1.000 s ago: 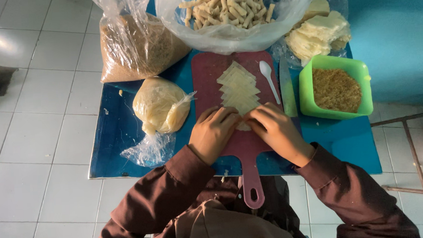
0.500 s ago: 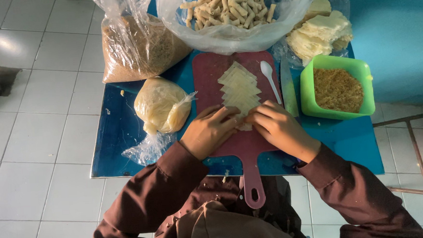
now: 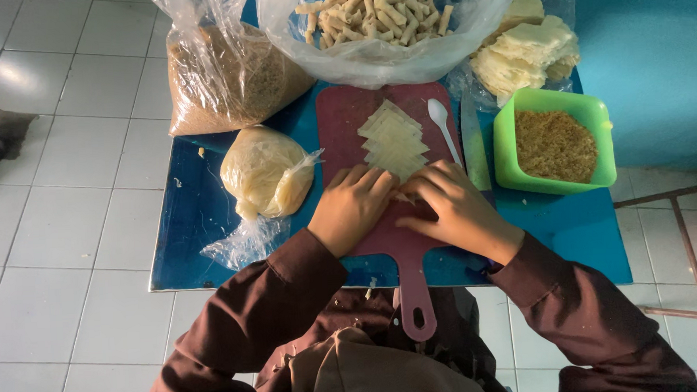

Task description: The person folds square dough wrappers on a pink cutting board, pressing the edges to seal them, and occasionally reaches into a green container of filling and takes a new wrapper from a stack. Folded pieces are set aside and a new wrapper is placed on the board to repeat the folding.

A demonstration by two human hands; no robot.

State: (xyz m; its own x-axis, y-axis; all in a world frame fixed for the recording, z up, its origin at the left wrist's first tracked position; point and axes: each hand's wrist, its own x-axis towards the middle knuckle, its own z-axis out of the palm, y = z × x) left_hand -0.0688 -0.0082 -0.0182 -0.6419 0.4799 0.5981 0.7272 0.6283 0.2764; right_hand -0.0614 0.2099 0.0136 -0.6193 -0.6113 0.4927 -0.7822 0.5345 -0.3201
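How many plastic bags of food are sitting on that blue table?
4. A bag of brown crumbs far left, a bag of rolled sticks top middle, a bag of pale sheets far right, a bag of yellowish filling beside the left hand. More may be hidden.

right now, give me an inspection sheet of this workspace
surface: blue table, crumbs on it
job's things: pale wrapper sheets fanned on a dark red cutting board; white spoon at the board's right edge
clutter: bag of crumbs, bag of rolled sticks, tied bag of pale filling, green tub of crumbs, bag of stacked wrappers
hands: left hand and right hand press at the nearest sheet
cables: nothing seen
surroundings: white tiled floor, blue wall
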